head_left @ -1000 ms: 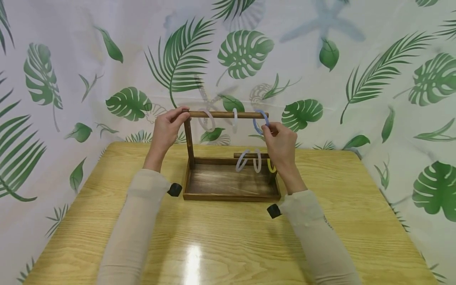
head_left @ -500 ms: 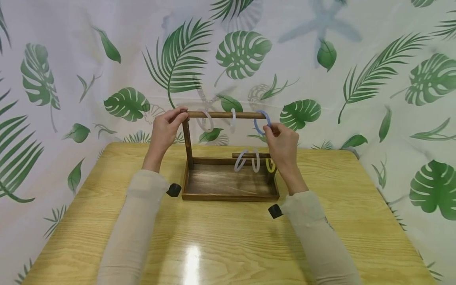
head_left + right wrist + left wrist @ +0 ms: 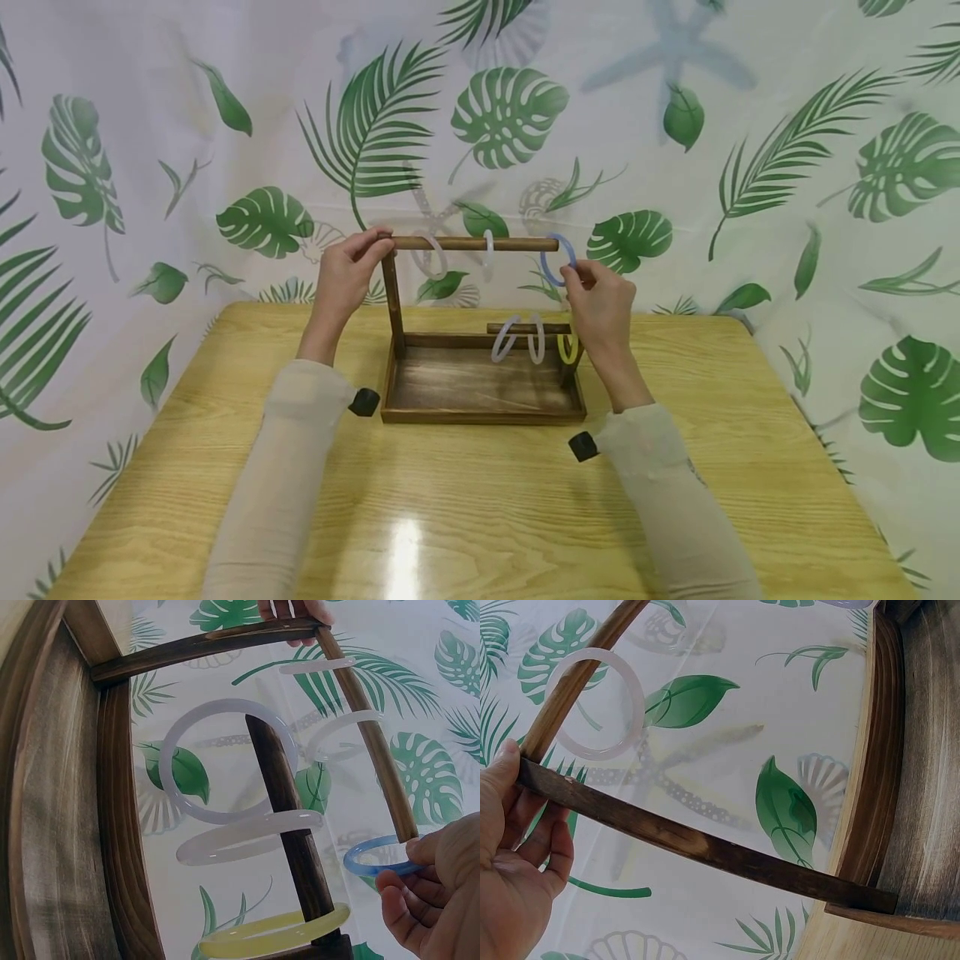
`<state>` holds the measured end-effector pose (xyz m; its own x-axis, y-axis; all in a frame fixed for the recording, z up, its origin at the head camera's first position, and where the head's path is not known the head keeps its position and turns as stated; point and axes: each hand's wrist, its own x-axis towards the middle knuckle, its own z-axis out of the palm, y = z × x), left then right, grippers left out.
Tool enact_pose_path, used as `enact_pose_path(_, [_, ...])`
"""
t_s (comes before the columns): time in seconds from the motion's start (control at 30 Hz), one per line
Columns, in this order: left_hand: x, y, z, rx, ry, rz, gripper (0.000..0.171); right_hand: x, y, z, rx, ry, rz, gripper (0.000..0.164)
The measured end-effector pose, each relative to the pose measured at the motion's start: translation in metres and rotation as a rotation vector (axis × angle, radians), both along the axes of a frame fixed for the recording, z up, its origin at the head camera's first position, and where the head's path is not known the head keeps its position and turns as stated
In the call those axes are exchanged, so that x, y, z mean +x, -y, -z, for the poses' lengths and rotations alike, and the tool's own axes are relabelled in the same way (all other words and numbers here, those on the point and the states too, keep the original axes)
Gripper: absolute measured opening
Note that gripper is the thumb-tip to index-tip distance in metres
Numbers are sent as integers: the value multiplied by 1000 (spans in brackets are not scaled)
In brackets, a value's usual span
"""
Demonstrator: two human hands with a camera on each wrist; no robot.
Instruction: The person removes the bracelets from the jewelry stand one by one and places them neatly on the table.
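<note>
Right wrist view: right hand (image 3: pixel 442 892) pinches blue ring (image 3: pixel 382 871) by its rim at the free tip of upper bar (image 3: pixel 457 243), probably to keep its opening lined up with the wood; cannot tell if tip sits inside ring. Left hand (image 3: pixel 347 273) pinches corner where post (image 3: pixel 393 304) meets bar, likely steadying a bar supported at one end only. Two pale rings (image 3: pixel 638 705) hang there; lower bar (image 3: pixel 279 780) carries two more plus yellow ring (image 3: pixel 255 949)
</note>
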<state>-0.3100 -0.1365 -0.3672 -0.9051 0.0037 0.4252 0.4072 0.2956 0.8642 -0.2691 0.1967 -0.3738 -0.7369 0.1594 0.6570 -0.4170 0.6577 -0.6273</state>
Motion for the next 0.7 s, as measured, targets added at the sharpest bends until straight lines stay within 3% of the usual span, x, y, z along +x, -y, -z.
enact_pose_path(0.7, [-1,-1,4,23,1,-2,39,15,-34,5,-64,31,36,20])
